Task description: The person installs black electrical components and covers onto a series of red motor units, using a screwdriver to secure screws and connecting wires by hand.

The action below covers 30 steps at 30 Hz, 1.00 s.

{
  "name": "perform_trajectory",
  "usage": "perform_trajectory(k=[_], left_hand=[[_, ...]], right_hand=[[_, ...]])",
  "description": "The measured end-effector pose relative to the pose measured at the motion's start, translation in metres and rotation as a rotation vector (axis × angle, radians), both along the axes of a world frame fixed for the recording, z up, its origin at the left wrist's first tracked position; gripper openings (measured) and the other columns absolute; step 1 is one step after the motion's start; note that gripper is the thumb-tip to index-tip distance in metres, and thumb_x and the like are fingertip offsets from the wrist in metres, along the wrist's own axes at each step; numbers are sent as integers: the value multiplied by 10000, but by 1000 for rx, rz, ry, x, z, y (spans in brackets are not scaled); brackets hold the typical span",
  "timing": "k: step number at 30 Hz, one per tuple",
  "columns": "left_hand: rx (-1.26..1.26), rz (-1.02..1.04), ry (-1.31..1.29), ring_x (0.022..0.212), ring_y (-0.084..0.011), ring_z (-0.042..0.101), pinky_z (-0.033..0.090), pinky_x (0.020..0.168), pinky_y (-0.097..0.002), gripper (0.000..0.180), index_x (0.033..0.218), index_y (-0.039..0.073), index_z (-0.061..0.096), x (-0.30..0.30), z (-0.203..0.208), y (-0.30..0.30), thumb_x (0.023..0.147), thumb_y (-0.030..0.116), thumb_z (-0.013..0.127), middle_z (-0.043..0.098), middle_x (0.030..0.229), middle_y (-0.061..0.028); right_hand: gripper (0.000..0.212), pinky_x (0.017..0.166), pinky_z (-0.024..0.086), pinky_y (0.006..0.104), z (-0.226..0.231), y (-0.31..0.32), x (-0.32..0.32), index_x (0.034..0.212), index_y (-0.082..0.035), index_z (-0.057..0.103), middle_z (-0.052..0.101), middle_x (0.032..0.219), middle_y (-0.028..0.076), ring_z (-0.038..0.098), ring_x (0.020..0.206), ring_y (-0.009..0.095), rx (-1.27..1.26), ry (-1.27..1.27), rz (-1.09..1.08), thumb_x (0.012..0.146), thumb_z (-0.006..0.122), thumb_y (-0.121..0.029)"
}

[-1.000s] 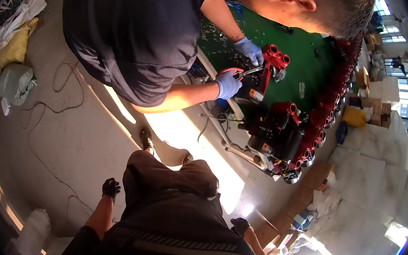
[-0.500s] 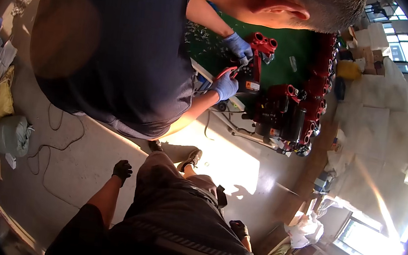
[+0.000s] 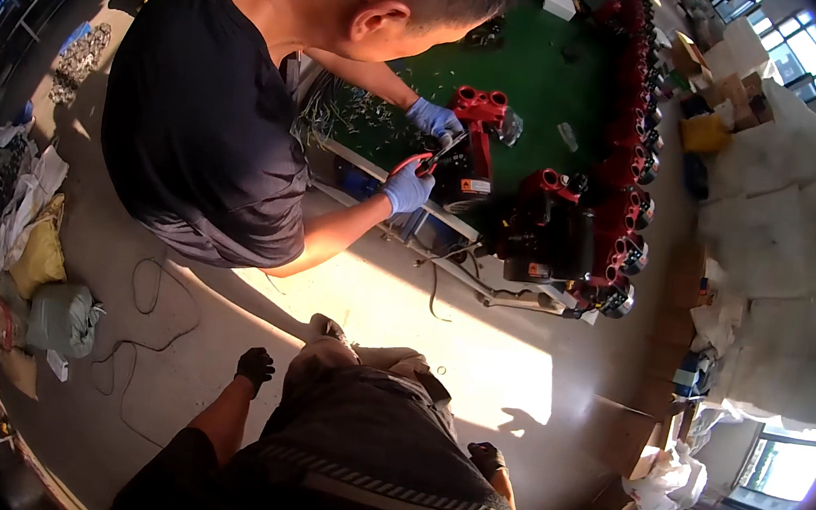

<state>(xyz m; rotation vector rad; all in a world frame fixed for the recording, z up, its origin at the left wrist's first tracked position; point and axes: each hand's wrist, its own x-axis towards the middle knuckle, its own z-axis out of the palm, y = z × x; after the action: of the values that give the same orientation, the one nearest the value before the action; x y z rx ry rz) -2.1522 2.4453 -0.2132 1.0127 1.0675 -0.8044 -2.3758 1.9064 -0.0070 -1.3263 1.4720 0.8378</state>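
My left hand (image 3: 255,369), in a dark glove, hangs beside my left thigh with its fingers curled in and nothing visible in it. On my other side, my right hand (image 3: 486,457), also in a dark glove, hangs by my hip, its fingers curled and no object showing. Neither hand touches anything. In front of me a person in a dark shirt (image 3: 213,112) leans over a green-topped table (image 3: 541,99). That person's blue-gloved hands hold red-handled pliers (image 3: 425,162) against a red and black machine part (image 3: 480,152).
Along the table's right side stands a row of red and black units (image 3: 628,179). Small metal pieces (image 3: 369,115) lie scattered on the tabletop. A dark cable (image 3: 131,344) loops over the floor at left, near stuffed bags (image 3: 62,316). Boxes and a white plastic bag (image 3: 669,481) line the right.
My view has shifted, so the person and table sit further left and more of the table shows. My hands still hang at my sides. The person keeps the pliers at the part.
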Motion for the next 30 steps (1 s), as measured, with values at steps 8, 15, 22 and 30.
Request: perform_trajectory(k=[8, 15, 22, 30], left_hand=[[263, -316, -164, 707, -293, 650, 515, 599, -410, 339, 1355, 118, 514, -29, 29, -53, 1042, 210, 419, 680, 971, -119], [318, -555, -126, 754, -266, 677, 542, 624, -383, 367, 1383, 77, 500, -24, 73, -100, 1022, 137, 493, 684, 1071, -140], [423, -958, -182, 691, -229, 673, 522, 543, -348, 453, 1338, 23, 562, 39, 55, -177, 930, 212, 615, 684, 952, -147], [626, -1311, -737, 880, -309, 692, 540, 798, -379, 294, 1080, 84, 695, 125, -37, -319, 871, 289, 723, 728, 974, -164]], right_hand=[[291, 417, 442, 396, -63, -74, -24, 1182, -109, 545, 593, 751, 132, 482, 458, 214, 85, -136, -170, 958, 619, -279], [312, 388, 403, 441, -108, -107, -111, 1195, -116, 546, 630, 740, 205, 495, 430, 286, 87, -77, -450, 951, 633, -290], [206, 381, 373, 436, -87, -103, -151, 1089, -139, 497, 578, 714, 167, 455, 439, 245, 72, 24, -649, 957, 611, -248], [241, 510, 400, 453, -68, -102, -136, 1100, -129, 522, 583, 824, 170, 492, 598, 245, 69, 44, -690, 947, 626, -283]])
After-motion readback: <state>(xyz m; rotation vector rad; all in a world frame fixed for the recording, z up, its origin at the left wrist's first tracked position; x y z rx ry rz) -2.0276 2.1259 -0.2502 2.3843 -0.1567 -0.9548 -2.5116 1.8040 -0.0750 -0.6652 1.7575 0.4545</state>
